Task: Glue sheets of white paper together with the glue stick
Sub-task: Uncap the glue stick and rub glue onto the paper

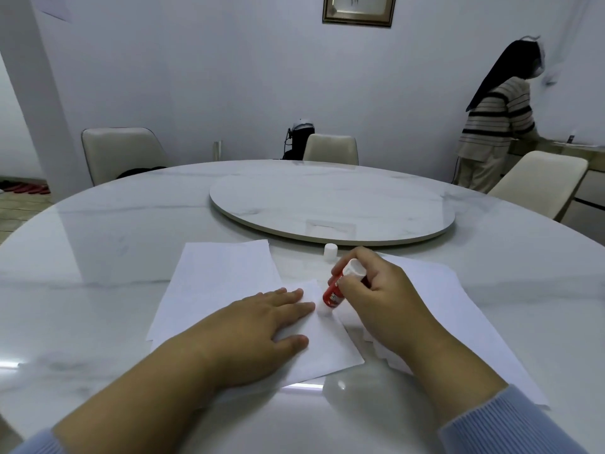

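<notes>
A small white paper sheet (330, 348) lies on the table in front of me, over a larger white sheet (216, 283) on the left. My left hand (262, 326) rests flat on the small sheet, fingers spread. My right hand (383, 296) grips a red glue stick (332, 294), tilted, with its white tip touching the small sheet near my left fingertips. The glue stick's white cap (330, 252) stands upright on the table just beyond. More white paper (458, 322) lies under and to the right of my right hand.
The round marble table (114, 257) carries a raised turntable (330, 208) in its middle. Cream chairs (121, 152) stand around the far side. A person in a striped top (494, 126) stands at a counter at the far right.
</notes>
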Motion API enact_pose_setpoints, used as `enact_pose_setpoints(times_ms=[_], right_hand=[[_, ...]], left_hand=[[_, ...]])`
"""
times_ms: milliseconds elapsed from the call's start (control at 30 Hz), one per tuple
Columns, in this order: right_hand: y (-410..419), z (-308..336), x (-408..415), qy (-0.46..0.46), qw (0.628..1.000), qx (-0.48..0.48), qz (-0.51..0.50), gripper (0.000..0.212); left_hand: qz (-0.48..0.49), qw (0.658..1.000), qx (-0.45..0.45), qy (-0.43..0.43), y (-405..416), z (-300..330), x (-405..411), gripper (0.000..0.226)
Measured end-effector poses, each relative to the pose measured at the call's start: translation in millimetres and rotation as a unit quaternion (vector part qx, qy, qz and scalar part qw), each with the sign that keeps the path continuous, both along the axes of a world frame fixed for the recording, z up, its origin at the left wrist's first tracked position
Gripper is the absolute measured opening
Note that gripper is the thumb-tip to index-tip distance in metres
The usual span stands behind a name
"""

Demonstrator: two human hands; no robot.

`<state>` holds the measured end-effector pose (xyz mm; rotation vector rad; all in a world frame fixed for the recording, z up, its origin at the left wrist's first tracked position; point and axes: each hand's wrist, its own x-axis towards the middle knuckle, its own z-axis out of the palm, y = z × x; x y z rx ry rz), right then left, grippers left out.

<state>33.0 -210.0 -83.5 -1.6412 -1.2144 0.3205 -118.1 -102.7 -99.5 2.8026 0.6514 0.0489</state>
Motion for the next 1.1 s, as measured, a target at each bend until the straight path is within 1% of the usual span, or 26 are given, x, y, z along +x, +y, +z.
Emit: enact_pose_setpoints(times_ms=[100,200,267,300,333,367,400,433,467,500,533,567,600,667,767,833,900,1000,1100], right_hand=[[-7.8,4.6,-0.4,-0.004,1.0,-0.011,0.027,0.018],[-13.2,8.5,0.5,0.031,0.995,-0.043,0.088,0.017],[-14.6,11.0,2.2,0.074,0.989,-0.051,0.121,0.014],[-14.4,12.8,3.9,0.109,0.985,-0.024,0.129,0.013],[-13.8,15.6,6.4,0.159,0.978,0.026,0.13,0.013],[-13.6,18.3,9.9,0.222,0.963,0.088,0.124,0.011],[-13.8,21.7,13.5,0.294,0.937,0.148,0.118,0.008],[-14.4,24.9,16.5,0.353,0.909,0.196,0.104,0.01],[-14.2,27.0,18.8,0.398,0.884,0.229,0.088,0.016],[-13.3,29.0,21.2,0.423,0.869,0.247,0.073,0.021],[-9.9,30.7,23.1,0.431,0.865,0.25,0.054,0.025],[-5.5,33.1,24.8,0.42,0.875,0.237,0.033,0.027],[1.4,35.3,27.7,0.395,0.894,0.211,0.004,0.03],[18.4,39.6,35.5,0.318,0.935,0.145,-0.064,0.038],[46.5,42.5,42.8,0.214,0.965,0.06,-0.141,0.049],[64.9,38.3,42.1,0.154,0.976,0.008,-0.151,0.056],[82.8,28.5,40.3,0.082,0.985,-0.036,-0.148,0.06],[103.7,9.6,38.2,-0.035,0.987,-0.081,-0.136,0.053],[115.3,-0.4,40.8,-0.064,0.983,-0.099,-0.142,0.048]], left_hand=[[0.003,1.0,-0.005,-0.006,0.8,-0.9,-0.8,0.056],[0.002,1.0,-0.006,-0.015,0.7,-1.0,-1.4,0.056],[0.0,1.0,-0.004,-0.02,-0.4,-0.6,-1.7,0.055],[0.0,1.0,-0.001,-0.023,-1.0,-0.4,-1.8,0.055],[-0.001,1.0,0.001,-0.026,-1.8,0.0,-1.6,0.055],[-0.003,1.0,0.003,-0.03,-2.8,0.5,-1.6,0.054],[-0.008,0.999,0.003,-0.034,-4.1,0.9,-1.1,0.054],[-0.015,0.999,0.0,-0.037,-6.1,1.5,-0.5,0.054],[-0.024,0.999,-0.004,-0.038,-8.0,1.8,0.2,0.054],[-0.033,0.999,-0.007,-0.039,-9.6,2.2,1.0,0.054],[-0.04,0.998,-0.008,-0.04,-10.6,2.3,1.7,0.054],[-0.046,0.998,-0.008,-0.04,-11.3,2.3,2.2,0.054],[-0.05,0.998,-0.008,-0.041,-11.2,2.3,2.6,0.053],[-0.053,0.998,-0.009,-0.042,-9.8,2.3,2.7,0.053],[-0.056,0.997,-0.011,-0.043,-7.8,3.4,1.9,0.052],[-0.053,0.998,-0.013,-0.043,-7.2,4.0,1.0,0.052],[-0.054,0.998,-0.008,-0.045,-7.0,3.5,0.5,0.053],[-0.052,0.997,0.002,-0.049,-6.4,1.7,-0.3,0.054],[-0.055,0.997,-0.002,-0.049,-5.1,1.8,-1.2,0.054]])
